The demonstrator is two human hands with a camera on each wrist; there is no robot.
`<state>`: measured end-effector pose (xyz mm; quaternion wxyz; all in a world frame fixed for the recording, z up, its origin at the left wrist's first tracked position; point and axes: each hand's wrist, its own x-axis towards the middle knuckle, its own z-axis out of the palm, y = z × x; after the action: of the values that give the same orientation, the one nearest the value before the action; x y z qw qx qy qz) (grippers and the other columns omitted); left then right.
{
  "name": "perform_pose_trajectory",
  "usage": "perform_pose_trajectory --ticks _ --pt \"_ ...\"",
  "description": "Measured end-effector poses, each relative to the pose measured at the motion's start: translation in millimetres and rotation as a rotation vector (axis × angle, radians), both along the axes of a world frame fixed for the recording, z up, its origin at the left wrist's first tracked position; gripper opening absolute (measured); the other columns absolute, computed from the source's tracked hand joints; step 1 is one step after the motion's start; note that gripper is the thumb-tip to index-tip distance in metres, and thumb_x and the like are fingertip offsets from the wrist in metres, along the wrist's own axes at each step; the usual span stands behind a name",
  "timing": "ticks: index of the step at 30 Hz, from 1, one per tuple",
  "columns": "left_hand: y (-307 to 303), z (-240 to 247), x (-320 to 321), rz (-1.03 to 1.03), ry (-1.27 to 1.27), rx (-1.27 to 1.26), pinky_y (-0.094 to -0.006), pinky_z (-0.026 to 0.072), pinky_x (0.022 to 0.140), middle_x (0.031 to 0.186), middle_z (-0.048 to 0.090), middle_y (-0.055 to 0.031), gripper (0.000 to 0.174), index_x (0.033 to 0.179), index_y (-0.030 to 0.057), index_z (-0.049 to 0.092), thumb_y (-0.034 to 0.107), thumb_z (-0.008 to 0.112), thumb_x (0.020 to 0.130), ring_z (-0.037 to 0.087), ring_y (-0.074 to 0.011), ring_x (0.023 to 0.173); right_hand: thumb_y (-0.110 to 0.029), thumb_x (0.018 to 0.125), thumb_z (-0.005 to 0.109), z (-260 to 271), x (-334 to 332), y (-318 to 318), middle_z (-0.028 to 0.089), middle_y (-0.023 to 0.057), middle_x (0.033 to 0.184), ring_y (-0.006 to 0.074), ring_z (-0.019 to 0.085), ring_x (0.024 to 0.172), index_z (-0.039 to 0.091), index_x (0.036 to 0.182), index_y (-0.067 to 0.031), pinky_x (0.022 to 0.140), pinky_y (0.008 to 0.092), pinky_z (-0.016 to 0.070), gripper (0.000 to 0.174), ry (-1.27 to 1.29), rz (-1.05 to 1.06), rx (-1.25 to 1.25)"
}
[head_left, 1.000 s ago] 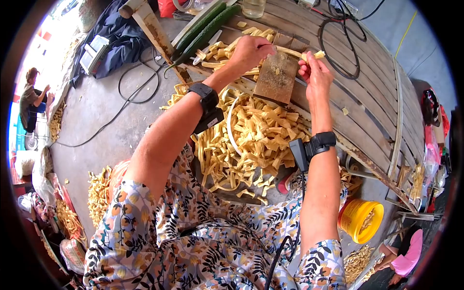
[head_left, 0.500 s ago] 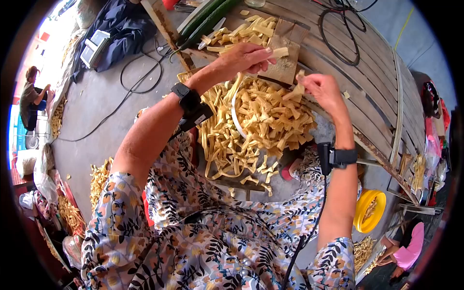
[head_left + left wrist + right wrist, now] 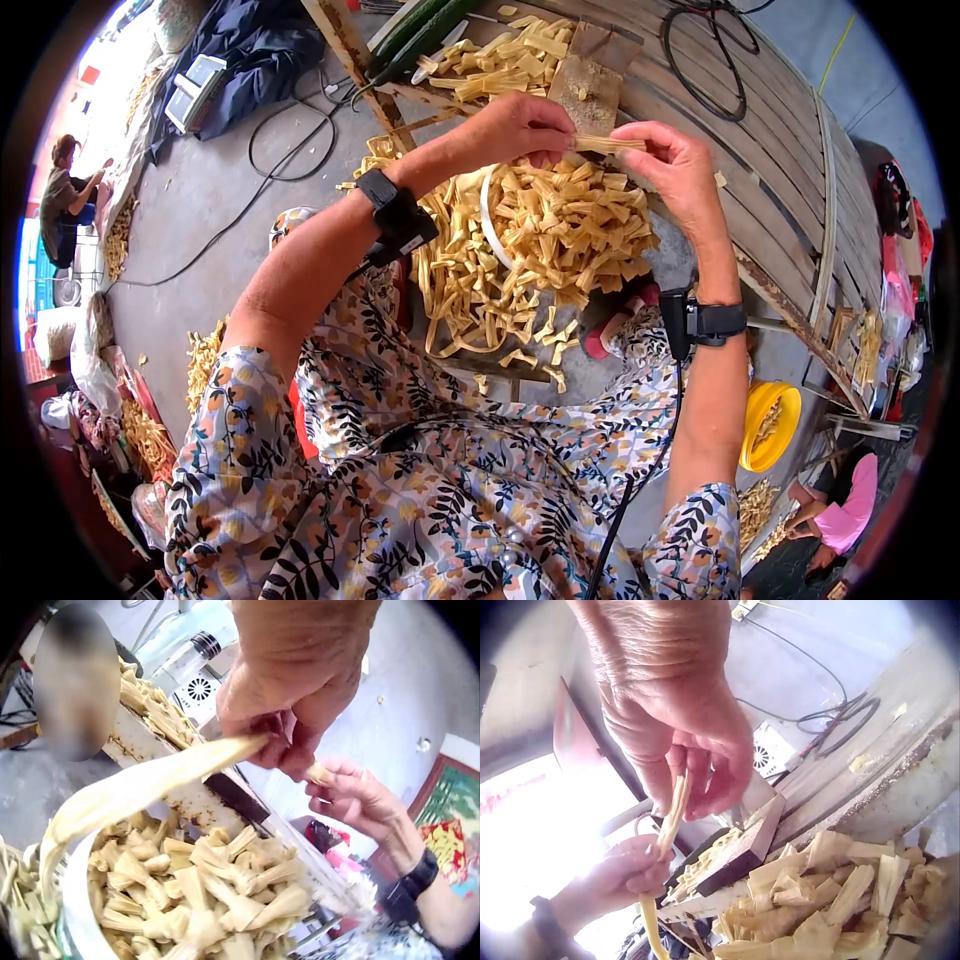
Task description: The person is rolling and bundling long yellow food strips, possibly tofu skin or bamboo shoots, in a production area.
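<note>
Surface, head view: a slatted wooden table (image 3: 770,140) is seen, with cucumbers (image 3: 425,25) lying at its far edge.
Room, head view: grey concrete floor (image 3: 200,220) is shown on the left, a yellow tub (image 3: 770,425) low on the right.
Strip, head view: a pale strip (image 3: 608,144) is held level above a white-rimmed basin (image 3: 487,215) heaped with knotted pieces (image 3: 570,225). One end is pinched by the left hand (image 3: 515,128), the other by the right hand (image 3: 675,165).
Left wrist view: a long tail of the strip (image 3: 150,784), not made out from the head, is shown curving from the left fingers down beside the basin.
Right wrist view: the right pinch is shown from below; the strip (image 3: 673,814) is seen running down to the left hand (image 3: 626,874) and hanging past it.
</note>
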<state>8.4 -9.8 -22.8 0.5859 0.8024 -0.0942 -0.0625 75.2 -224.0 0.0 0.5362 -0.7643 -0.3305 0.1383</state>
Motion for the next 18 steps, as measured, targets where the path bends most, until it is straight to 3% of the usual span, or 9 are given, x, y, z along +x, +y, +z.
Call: perform_pose_trajectory --ticks 4,5,8,9,11,13,14,15,18 --pt "-17.3 2.0 -7.0 0.072 -0.554 0.399 -0.0255 0.0469 0.053 0.068 0.060 -0.0048 0.013 0.088 0.0028 0.061 0.012 0.059 0.080 0.057 -0.0120 0.058 -0.012 0.081 0.060 -2.3 5.5 5.7 0.061 0.0029 0.073 0.0053 0.056 0.065 0.063 0.084 -0.0004 0.055 0.0207 0.0459 0.012 -0.012 -0.072 -0.014" --pt "-23.5 1.5 -7.4 0.063 -0.638 0.375 -0.0292 0.0469 0.055 0.071 0.059 -0.0071 0.014 0.088 0.0037 0.061 0.013 0.060 0.077 0.058 -0.0193 0.060 -0.014 0.081 0.060 -7.6 6.6 7.1 0.061 0.0038 0.072 0.0054 0.056 0.064 0.062 0.083 0.0003 0.055 0.0208 0.0458 0.015 0.070 -0.058 -0.071" --pt "-27.3 9.4 -7.1 0.020 -0.692 0.555 -0.0313 0.0460 0.057 0.073 0.058 -0.0082 0.013 0.085 0.0043 0.061 0.014 0.061 0.076 0.057 -0.0245 0.063 -0.016 0.082 0.057 -2.6 -6.9 14.1 0.059 0.0039 0.066 0.0058 0.050 0.050 0.062 0.079 -0.0001 0.048 0.0201 0.0410 0.017 0.292 -0.104 -0.278" --pt "-24.8 12.1 -7.6 0.000 -0.685 0.556 -0.0327 0.0453 0.058 0.074 0.057 -0.0094 0.013 0.085 0.0051 0.061 0.014 0.062 0.075 0.056 -0.0285 0.066 -0.016 0.083 0.056 -11.0 -0.3 10.7 0.058 0.0029 0.064 0.0056 0.048 0.047 0.063 0.079 -0.0010 0.046 0.0194 0.0389 0.016 0.280 -0.072 -0.309" --pt "-17.2 15.5 -6.2 0.025 -0.567 0.407 -0.0279 0.0446 0.055 0.070 0.058 -0.0059 0.014 0.081 0.0053 0.062 0.018 0.064 0.075 0.057 -0.0175 0.062 -0.015 0.083 0.056 -8.3 -2.1 8.3 0.053 -0.0021 0.056 0.0029 0.040 0.043 0.064 0.083 -0.0021 0.042 0.0171 0.0299 0.015 0.309 -0.067 -0.345" --pt "-7.6 23.8 -5.4 0.096 -0.313 0.345 -0.0227 0.0434 0.051 0.066 0.059 -0.0016 0.019 0.077 0.0032 0.063 0.022 0.065 0.077 0.053 -0.0055 0.059 -0.021 0.082 0.058 1.7 -12.0 6.4 0.051 -0.0031 0.055 0.0017 0.038 0.043 0.064 0.085 -0.0006 0.042 0.0169 0.0290 0.022 0.477 0.136 -0.312" --pt "-4.1 19.9 -2.3 0.044 -0.293 0.284 -0.0225 0.0435 0.050 0.066 0.059 -0.0010 0.019 0.078 0.0032 0.063 0.022 0.063 0.078 0.053 -0.0053 0.058 -0.025 0.082 0.059 5.0 -18.7 6.0 0.050 -0.0035 0.054 0.0010 0.037 0.043 0.064 0.086 0.0002 0.042 0.0168 0.0285 0.025 0.560 0.234 -0.293" --pt "0.4 13.6 2.3 -0.004 -0.273 0.224 -0.0224 0.0436 0.050 0.066 0.059 -0.0004 0.020 0.079 0.0032 0.064 0.023 0.062 0.080 0.052 -0.0051 0.058 -0.032 0.080 0.060 5.9 -24.9 6.6 0.046 -0.0061 0.052 0.0001 0.034 0.043 0.062 0.094 0.0019 0.042 0.0164 0.0286 0.036 0.662 0.458 -0.082" --pt "1.3 6.5 -0.9 -0.001 0.035 -0.074 -0.0175 0.0434 0.048 0.062 0.053 0.0021 0.025 0.096 0.0078 0.061 0.027 0.048 0.089 0.049 -0.0034 0.056 -0.036 0.080 0.059 12.0 -28.0 14.4 0.040 -0.0093 0.051 0.0000 0.034 0.044 0.059 0.101 0.0010 0.043 0.0154 0.0278 0.042 0.827 0.578 0.395"
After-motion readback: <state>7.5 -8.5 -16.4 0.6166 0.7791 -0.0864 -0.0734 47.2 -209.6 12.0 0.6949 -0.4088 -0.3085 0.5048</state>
